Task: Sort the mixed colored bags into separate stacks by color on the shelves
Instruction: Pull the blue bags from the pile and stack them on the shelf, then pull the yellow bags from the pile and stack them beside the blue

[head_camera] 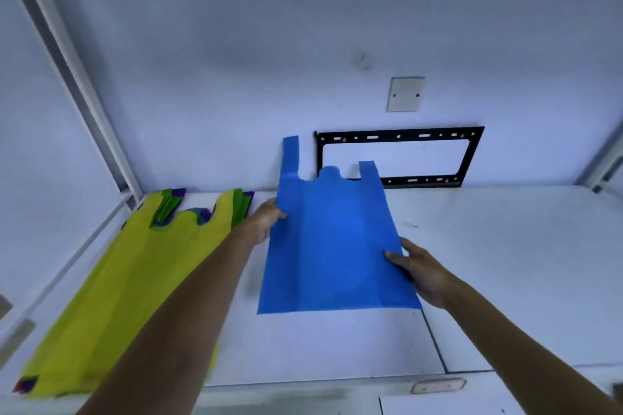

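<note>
A blue bag (333, 246) is spread flat over the middle of the white shelf (505, 263), its two handles pointing at the back wall. My left hand (266, 219) grips its left edge near the top. My right hand (421, 273) pinches its right edge lower down, thumb on top. To the left lies a mixed stack of bags (128, 280) with a yellow one on top; green, purple and red edges peek out beneath it.
A black metal bracket frame (397, 157) is fixed to the back wall behind the blue bag, with a white wall plate (406, 94) above it. A grey upright post (84, 94) bounds the shelf on the left.
</note>
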Motion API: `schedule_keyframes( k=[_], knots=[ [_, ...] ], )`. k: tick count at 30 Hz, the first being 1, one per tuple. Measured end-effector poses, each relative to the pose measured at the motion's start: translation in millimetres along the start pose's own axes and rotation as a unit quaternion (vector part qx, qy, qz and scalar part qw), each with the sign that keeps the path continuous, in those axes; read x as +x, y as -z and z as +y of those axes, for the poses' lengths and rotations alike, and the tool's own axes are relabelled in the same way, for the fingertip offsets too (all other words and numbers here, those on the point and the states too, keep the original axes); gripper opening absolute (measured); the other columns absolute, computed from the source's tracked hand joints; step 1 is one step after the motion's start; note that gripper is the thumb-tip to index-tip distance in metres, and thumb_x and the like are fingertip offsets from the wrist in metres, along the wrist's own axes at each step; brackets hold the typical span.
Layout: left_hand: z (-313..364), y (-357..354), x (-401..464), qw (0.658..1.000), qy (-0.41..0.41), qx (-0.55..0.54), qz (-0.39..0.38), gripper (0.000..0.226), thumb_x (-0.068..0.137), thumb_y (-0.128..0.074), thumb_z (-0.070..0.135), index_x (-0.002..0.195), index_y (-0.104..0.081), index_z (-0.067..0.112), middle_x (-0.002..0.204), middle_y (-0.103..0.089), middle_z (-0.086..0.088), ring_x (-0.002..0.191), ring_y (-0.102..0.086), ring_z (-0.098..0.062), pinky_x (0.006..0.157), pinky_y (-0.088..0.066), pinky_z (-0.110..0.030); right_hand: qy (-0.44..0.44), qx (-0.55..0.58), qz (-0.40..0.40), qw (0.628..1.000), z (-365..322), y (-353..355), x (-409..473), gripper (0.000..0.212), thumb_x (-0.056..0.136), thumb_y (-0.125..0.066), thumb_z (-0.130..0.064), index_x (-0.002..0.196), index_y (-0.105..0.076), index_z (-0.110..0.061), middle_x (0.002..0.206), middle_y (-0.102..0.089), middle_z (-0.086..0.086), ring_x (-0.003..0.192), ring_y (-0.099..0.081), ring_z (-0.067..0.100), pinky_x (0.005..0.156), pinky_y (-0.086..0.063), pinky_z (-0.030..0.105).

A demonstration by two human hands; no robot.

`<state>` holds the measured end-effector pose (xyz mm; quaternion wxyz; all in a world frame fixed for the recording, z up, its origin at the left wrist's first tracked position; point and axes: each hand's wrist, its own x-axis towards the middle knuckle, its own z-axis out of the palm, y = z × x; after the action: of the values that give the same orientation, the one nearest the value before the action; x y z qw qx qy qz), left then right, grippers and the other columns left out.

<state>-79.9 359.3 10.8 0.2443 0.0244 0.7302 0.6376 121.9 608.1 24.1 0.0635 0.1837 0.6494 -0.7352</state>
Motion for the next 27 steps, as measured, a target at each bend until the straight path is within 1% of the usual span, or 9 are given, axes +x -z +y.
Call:
schedule_keyframes(
  k=[4, 7, 15, 17, 20, 21, 22, 24, 27],
  knots=[
    [-64.8, -1.6, 10.5, 0.986, 0.086, 0.126, 0.069, 0.031, 0.091, -0.054, 0.012, 0.118, -0.062, -0.003, 0.119, -0.066, -0.019, 0.101, -0.066, -0.034, 0.09, -0.055, -0.046, -0.082, -0.078, 0.052, 0.992, 46.8, 3.0, 4.7, 0.024, 0.094, -0.055, -0.009, 0.117, -0.059, -0.004, 0.123, -0.064, 0.016, 0.099, -0.064, 0.027, 0.08, -0.053, 0.034],
    [-75.8, -9.3, 1.5, 0.957, 0.038, 0.243, 0.156, 0.029, 0.087, -0.057, 0.01, 0.112, -0.066, -0.001, 0.115, -0.068, -0.019, 0.101, -0.066, -0.035, 0.088, -0.055, -0.043, -0.111, -0.122, 0.068, 0.984, 55.6, 3.8, 6.9, 0.025, 0.094, -0.054, -0.007, 0.118, -0.059, 0.0, 0.117, -0.064, 0.015, 0.092, -0.063, 0.022, 0.07, -0.051, 0.03],
    [-64.4, -13.8, -14.6, 0.948, 0.039, 0.267, 0.167, 0.037, 0.093, -0.053, 0.009, 0.129, -0.054, 0.001, 0.133, -0.057, -0.018, 0.12, -0.056, -0.034, 0.1, -0.048, -0.037, -0.162, -0.286, 0.085, 0.94, 44.6, 3.2, 6.9, 0.025, 0.093, -0.059, -0.019, 0.108, -0.058, 0.002, 0.083, -0.061, 0.012, 0.065, -0.061, 0.024, 0.053, -0.053, 0.031],
    [-57.5, -0.8, -22.5, 0.952, 0.026, 0.253, 0.171, 0.043, 0.093, -0.054, 0.015, 0.134, -0.048, 0.002, 0.135, -0.055, -0.018, 0.121, -0.056, -0.033, 0.101, -0.048, -0.038, -0.173, -0.425, 0.092, 0.884, 32.3, 0.3, 7.5, 0.028, 0.092, -0.058, -0.03, 0.101, -0.059, -0.004, 0.079, -0.066, 0.01, 0.058, -0.067, 0.025, 0.057, -0.058, 0.031],
    [-41.4, 32.7, -40.4, 0.942, -0.022, 0.275, 0.19, 0.039, 0.094, -0.053, 0.021, 0.129, -0.054, 0.006, 0.128, -0.061, -0.016, 0.115, -0.06, -0.03, 0.096, -0.05, -0.036, -0.083, -0.691, 0.117, 0.709, 6.5, -16.3, 6.1, 0.023, 0.091, -0.048, -0.04, 0.088, -0.057, -0.019, 0.073, -0.065, -0.004, 0.069, -0.069, 0.015, 0.065, -0.049, 0.023],
    [-35.8, 47.6, -48.8, 0.934, -0.033, 0.292, 0.203, 0.033, 0.094, -0.051, 0.021, 0.122, -0.06, 0.006, 0.122, -0.064, -0.015, 0.11, -0.062, -0.031, 0.092, -0.051, -0.037, -0.046, -0.722, 0.123, 0.679, -2.4, -27.6, 6.9, 0.022, 0.091, -0.046, -0.039, 0.088, -0.057, -0.02, 0.073, -0.062, -0.005, 0.073, -0.067, 0.016, 0.063, -0.043, 0.022],
    [-32.3, 63.6, -56.3, 0.925, -0.043, 0.305, 0.222, 0.027, 0.093, -0.05, 0.021, 0.112, -0.064, 0.007, 0.115, -0.067, -0.016, 0.104, -0.065, -0.031, 0.088, -0.053, -0.039, -0.019, -0.728, 0.121, 0.675, -9.7, -41.4, 9.0, 0.023, 0.091, -0.045, -0.038, 0.091, -0.058, -0.019, 0.074, -0.061, -0.004, 0.076, -0.065, 0.017, 0.061, -0.04, 0.023],
    [-29.0, 98.2, -72.7, 0.918, -0.047, 0.299, 0.257, 0.022, 0.091, -0.05, 0.023, 0.095, -0.067, 0.011, 0.101, -0.071, -0.017, 0.093, -0.068, -0.033, 0.081, -0.056, -0.043, 0.015, -0.691, 0.105, 0.715, -19.0, -74.2, 14.7, 0.028, 0.091, -0.045, -0.036, 0.098, -0.062, -0.014, 0.081, -0.067, 0.002, 0.081, -0.068, 0.021, 0.063, -0.039, 0.025],
    [-35.7, 151.3, -105.3, 0.891, -0.02, 0.344, 0.294, 0.028, 0.093, -0.045, 0.027, 0.101, -0.067, 0.011, 0.093, -0.07, -0.014, 0.087, -0.066, -0.032, 0.072, -0.052, -0.039, 0.062, -0.611, 0.063, 0.787, -15.1, -136.0, 22.4, 0.034, 0.089, -0.049, -0.035, 0.1, -0.064, -0.007, 0.097, -0.073, 0.009, 0.086, -0.071, 0.024, 0.066, -0.039, 0.028]
  ],
)
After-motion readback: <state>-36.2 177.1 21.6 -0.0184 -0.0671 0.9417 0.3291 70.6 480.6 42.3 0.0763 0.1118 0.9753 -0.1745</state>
